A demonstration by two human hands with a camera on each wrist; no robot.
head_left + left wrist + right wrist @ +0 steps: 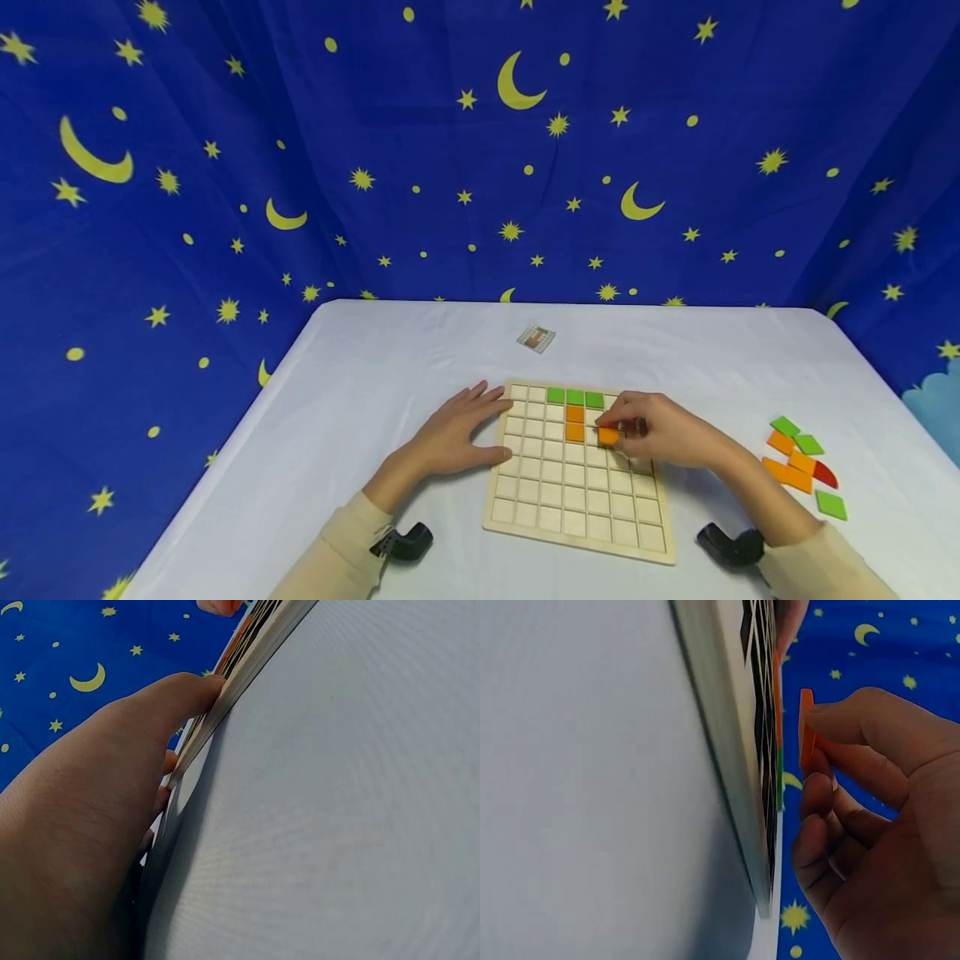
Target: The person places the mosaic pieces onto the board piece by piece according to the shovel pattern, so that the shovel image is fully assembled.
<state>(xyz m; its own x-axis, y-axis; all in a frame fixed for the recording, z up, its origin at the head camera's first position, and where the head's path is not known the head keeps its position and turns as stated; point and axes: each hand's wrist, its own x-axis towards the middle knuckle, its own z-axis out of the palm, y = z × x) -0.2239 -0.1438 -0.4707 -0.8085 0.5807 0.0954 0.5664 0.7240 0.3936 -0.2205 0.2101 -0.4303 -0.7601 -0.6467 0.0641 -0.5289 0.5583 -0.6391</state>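
A wooden grid board (pixel 551 496) lies on the white table, with three green tiles (pixel 575 397) side by side in its far row. Two orange tiles (pixel 574 414) sit one below the other under the middle green one. My right hand (pixel 663 429) pinches an orange square tile (pixel 607 437) between thumb and fingers; in the right wrist view that tile (pixel 807 731) is held edge-on, apart from the board's face. Spread fingers of my left hand (pixel 453 433) touch the board's left edge, and in the left wrist view the thumb (pixel 199 694) lies against its rim.
To the right of the board, several loose green and orange tiles (pixel 831 505) lie in a group with a rounded red piece (pixel 826 474). A small patterned card (pixel 536 337) lies beyond the board. Behind the table hangs a blue curtain (pixel 420 117) with moons and stars.
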